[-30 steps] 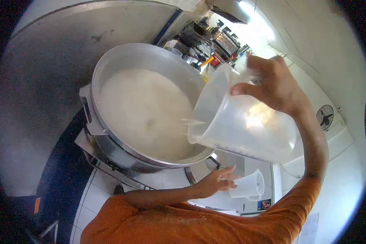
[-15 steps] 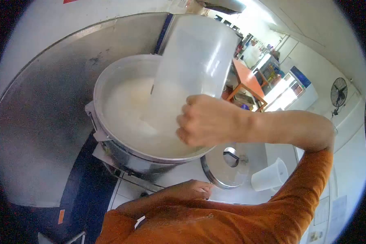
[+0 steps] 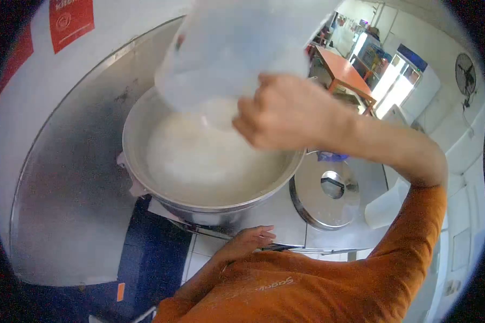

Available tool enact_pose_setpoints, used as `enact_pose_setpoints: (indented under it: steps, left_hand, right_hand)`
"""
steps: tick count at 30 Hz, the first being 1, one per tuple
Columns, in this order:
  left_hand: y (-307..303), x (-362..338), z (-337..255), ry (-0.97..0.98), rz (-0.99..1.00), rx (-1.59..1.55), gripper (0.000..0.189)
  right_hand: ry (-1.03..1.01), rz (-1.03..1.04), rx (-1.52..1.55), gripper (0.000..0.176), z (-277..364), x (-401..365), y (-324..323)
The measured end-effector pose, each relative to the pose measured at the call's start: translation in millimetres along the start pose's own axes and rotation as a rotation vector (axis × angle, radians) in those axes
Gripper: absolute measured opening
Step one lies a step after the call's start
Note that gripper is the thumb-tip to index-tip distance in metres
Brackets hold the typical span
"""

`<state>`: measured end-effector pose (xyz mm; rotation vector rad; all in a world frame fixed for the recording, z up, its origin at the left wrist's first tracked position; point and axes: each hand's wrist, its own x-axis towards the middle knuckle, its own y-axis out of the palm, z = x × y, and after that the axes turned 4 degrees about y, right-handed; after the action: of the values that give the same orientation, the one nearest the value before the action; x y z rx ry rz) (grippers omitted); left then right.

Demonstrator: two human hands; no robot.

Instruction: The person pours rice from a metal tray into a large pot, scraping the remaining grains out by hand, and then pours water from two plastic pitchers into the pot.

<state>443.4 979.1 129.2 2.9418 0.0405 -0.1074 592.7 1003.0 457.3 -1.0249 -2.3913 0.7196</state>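
Observation:
My right hand (image 3: 285, 113) is closed round the handle side of a large translucent plastic jug (image 3: 226, 48), blurred by motion. The jug is tipped over a big metal pot (image 3: 134, 185), its lower edge overlapping the far part of the pot's opening. Inside the pot is a cloudy, whitish liquid (image 3: 199, 161). Low in front of the pot, near the counter's front edge, my left hand (image 3: 250, 239) hangs close to my body with its fingers loosely stretched and nothing in them.
A round metal lid (image 3: 318, 207) lies on the counter right of the pot, with a second plastic jug (image 3: 385, 204) beyond it. A metal splash panel (image 3: 75, 177) curves along the left. Farther back stand an orange table (image 3: 345, 70) and a lit fridge (image 3: 399, 81).
The jug in my right hand has risen and tilted further over the pot. My left hand's fingers have straightened. The whole view has shifted, bringing red wall signs into sight.

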Motion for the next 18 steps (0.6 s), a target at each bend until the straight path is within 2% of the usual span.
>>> enact_pose_setpoints:
  steps: [2,6,8,10,12,13,16,18]
  left_hand:
    - [1.2,1.9,3.1,-0.021,0.034,-0.015,0.049]
    - [4.4,4.9,8.6,-0.004,0.086,-0.032,0.052]
    - [8.1,6.0,5.6,-0.028,0.091,-0.02,0.052]
    - [12.7,7.7,3.5,-0.047,0.099,-0.018,0.052]
    - [17.3,10.3,3.3,-0.037,0.064,-0.046,0.046]
    - [18.7,11.7,2.5,-0.044,0.082,-0.048,0.046]
    - [24.2,21.9,3.3,-0.04,0.148,0.013,0.049]
    - [30.3,29.0,13.0,-0.066,0.091,0.027,0.047]
  right_hand:
    - [-0.15,0.13,0.12,0.008,14.6,-10.2,2.1]
    - [-0.095,0.183,0.165,0.011,7.7,-23.0,6.0]
    - [0.043,0.033,0.156,0.008,-13.8,-23.8,-7.7]
    - [0.243,-0.015,0.194,0.012,-35.2,-34.5,-19.8]
    - [0.459,-0.217,0.432,0.018,-52.4,-57.9,-25.7]
    - [0.473,-0.204,0.428,0.018,-56.8,-73.3,-24.4]
    - [0.938,-0.457,0.567,0.02,-61.0,-152.4,-29.3]
    - [1.28,-0.639,0.573,0.022,-48.7,-223.2,-49.1]
